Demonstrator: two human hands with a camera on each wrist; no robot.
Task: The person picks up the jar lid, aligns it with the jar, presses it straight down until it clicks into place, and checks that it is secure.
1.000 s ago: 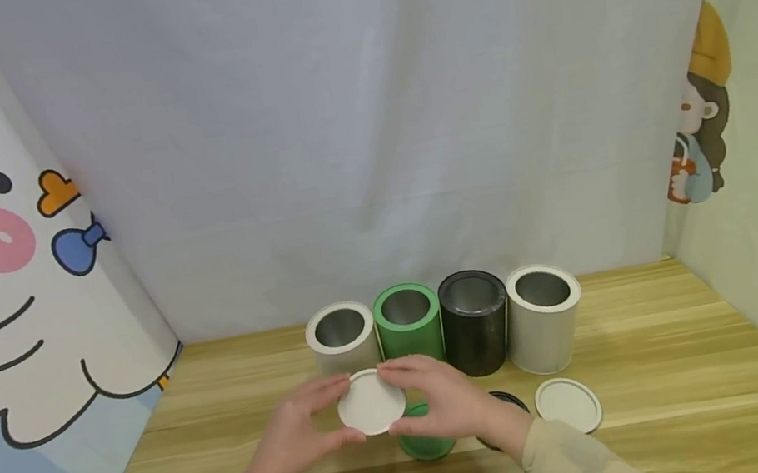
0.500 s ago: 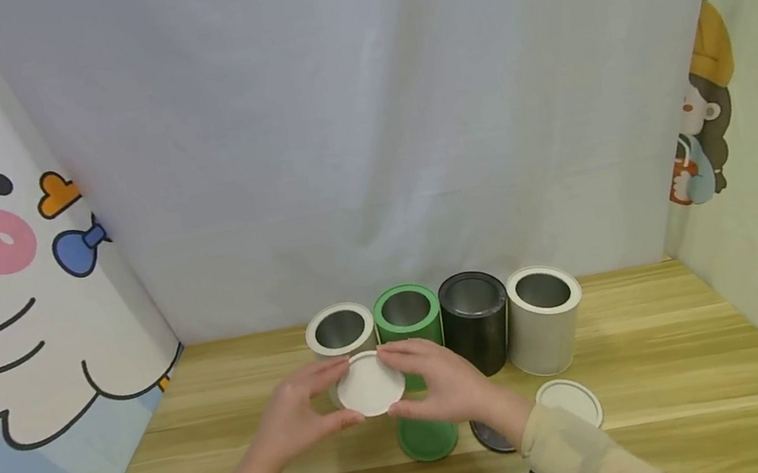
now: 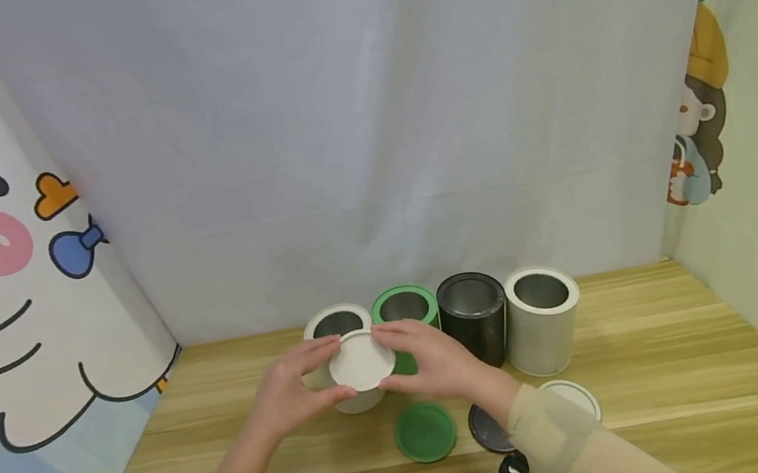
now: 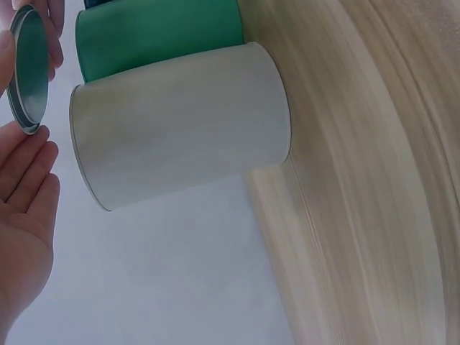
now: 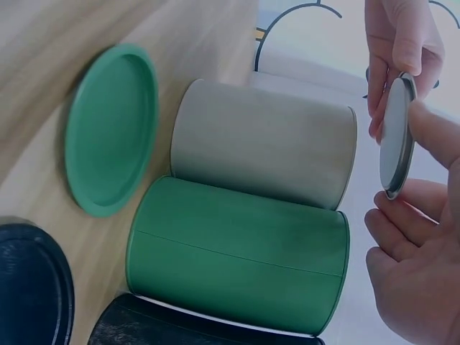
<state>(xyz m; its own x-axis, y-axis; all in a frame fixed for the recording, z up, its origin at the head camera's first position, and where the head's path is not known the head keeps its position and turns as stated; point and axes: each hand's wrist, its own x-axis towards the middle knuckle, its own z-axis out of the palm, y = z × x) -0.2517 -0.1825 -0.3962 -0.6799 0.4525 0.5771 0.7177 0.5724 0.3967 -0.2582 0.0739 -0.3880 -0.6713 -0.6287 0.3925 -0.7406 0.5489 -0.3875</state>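
Observation:
Both hands hold a round white lid (image 3: 361, 360) by its rim, with fingers at its far edge and thumbs at its near edge. My left hand (image 3: 292, 391) pinches the left side, my right hand (image 3: 434, 358) the right side. In the head view the lid overlaps the front of the leftmost white can (image 3: 362, 401), whose mouth is uncovered. From the right wrist, the lid appears tilted beside the top end of the white can (image 5: 262, 140). The green can (image 5: 237, 255) stands right beside that one, partly hidden by my right hand in the head view.
A black can (image 3: 475, 329) and another white can (image 3: 544, 334) complete the row by the back curtain. In front lie a green lid (image 3: 425, 433), a black lid (image 3: 488, 430) and a second white lid (image 3: 576, 394), the last two partly behind my right arm.
Both hands have carried the white lid away from me, toward the row of cans. The green lid is now fully in sight. The cans and other lids stay put.

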